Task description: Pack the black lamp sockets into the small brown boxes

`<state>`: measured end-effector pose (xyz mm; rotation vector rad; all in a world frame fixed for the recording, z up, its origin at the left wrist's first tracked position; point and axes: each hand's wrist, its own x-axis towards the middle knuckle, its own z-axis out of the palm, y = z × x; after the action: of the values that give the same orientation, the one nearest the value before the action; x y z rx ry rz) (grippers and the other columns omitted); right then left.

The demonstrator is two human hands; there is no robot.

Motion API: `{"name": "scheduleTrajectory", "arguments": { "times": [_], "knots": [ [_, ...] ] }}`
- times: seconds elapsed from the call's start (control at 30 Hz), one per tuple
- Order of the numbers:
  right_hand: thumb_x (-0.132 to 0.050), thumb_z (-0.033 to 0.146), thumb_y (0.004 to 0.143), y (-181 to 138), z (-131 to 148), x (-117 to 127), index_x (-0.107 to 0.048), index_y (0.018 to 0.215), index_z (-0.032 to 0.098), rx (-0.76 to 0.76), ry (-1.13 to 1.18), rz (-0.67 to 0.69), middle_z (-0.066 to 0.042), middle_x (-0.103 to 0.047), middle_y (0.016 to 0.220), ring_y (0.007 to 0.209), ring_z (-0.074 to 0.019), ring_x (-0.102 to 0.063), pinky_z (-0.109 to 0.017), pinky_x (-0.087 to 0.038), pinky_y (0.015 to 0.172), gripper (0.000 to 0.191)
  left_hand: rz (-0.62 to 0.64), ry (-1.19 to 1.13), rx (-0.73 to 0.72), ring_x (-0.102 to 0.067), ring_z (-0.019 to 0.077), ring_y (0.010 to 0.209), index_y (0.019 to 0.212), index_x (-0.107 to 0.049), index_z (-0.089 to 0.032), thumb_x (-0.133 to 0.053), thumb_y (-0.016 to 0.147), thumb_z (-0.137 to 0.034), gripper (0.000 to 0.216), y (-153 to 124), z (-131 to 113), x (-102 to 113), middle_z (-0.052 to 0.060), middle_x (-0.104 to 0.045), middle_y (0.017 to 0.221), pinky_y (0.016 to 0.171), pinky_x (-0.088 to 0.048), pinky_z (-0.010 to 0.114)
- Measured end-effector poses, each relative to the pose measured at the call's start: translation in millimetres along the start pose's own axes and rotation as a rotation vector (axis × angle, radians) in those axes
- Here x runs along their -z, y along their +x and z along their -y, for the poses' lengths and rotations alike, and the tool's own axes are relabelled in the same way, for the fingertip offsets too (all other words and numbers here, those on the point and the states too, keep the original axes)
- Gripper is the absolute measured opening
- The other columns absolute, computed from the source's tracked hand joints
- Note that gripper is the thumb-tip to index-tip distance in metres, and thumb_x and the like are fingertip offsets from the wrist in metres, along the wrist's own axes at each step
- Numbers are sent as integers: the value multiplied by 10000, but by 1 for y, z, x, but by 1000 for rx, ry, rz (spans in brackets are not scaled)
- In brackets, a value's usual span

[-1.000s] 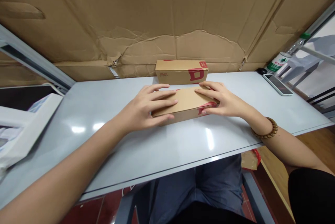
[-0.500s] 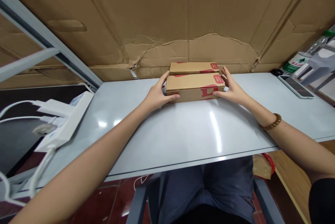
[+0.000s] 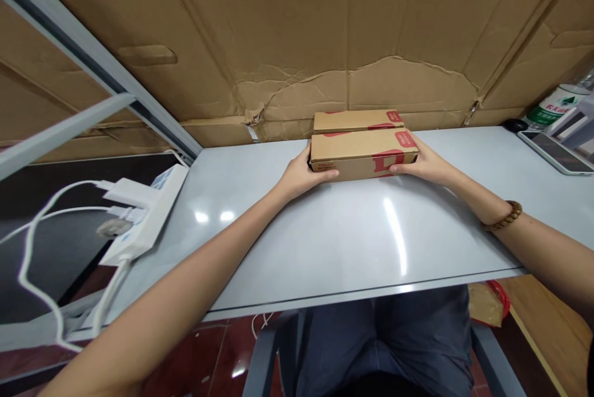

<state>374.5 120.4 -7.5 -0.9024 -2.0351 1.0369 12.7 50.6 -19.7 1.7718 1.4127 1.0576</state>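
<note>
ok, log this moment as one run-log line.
left grip: end of cardboard box | right grip: other end | behind: second box | surface: grey table

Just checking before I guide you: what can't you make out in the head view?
Front cardboard box: the small print is too small to read, and its ends are covered by the left hand and right hand.
Rear cardboard box: its front face is hidden by the front cardboard box.
Plastic bottle: its upper part is cut off by the right edge.
</note>
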Motion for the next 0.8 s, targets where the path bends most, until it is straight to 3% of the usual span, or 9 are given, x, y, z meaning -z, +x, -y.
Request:
{"name": "scheduleTrajectory", "arguments": {
  "times": [0.17, 0.33, 0.43, 0.53, 0.7, 0.8],
  "knots": [
    [-1031, 689, 701, -3, 5, 5, -369, 1807, 332, -16, -27, -52, -120, -549, 1775, 1643, -487, -503, -678, -458, 1358, 1337, -36, -58, 9, -681, 407, 1477, 1607, -614, -232, -964, 744, -619, 1009, -5, -7, -6, 121, -728, 1587, 1230, -576, 508],
    [-1007, 682, 750, -4, 5, 9, -376, 1797, 354, 56, -69, -5, -102, -514, 1799, 1651, -466, -498, -635, -439, 1380, 1265, -128, -95, -22, -685, 391, 1452, 1550, -625, -226, -913, 799, -702, 935, -7, -6, -13, 153, -711, 1590, 1226, -555, 495],
    [-1003, 720, 726, -9, 6, 10, -377, 1778, 330, 16, -91, -24, -143, -511, 1792, 1634, -486, -508, -648, -457, 1359, 1285, -228, -131, -24, -666, 371, 1454, 1432, -650, -199, -618, 960, -905, 850, -7, 0, -16, 190, -710, 1558, 1238, -520, 491],
    [-969, 811, 698, -14, 6, 11, -364, 1762, 312, -36, -122, -22, -178, -484, 1799, 1622, -513, -503, -675, -464, 1338, 1321, -304, -117, -44, -657, 342, 1435, 1340, -670, -216, -366, 1036, -956, 856, -9, 2, -17, 169, -741, 1475, 1251, -485, 465],
    [-636, 978, 886, -18, -1, 11, -237, 1833, 347, 13, -176, -36, -134, -406, 1840, 1704, -456, -388, -654, -290, 1432, 1206, -348, -31, -36, -617, 339, 1478, 1493, -635, -225, -419, 1118, -796, 716, -13, -1, -17, 159, -686, 1569, 1274, -462, 471],
    [-546, 938, 971, -18, -2, 12, -241, 1850, 406, 26, -280, -31, -113, -496, 1754, 1699, -437, -381, -656, -218, 1453, 1072, -341, -17, -46, -618, 324, 1475, 1641, -564, -280, -466, 1146, -657, 629, -12, 1, -16, 120, -657, 1613, 1283, -459, 473]
  ]
}}
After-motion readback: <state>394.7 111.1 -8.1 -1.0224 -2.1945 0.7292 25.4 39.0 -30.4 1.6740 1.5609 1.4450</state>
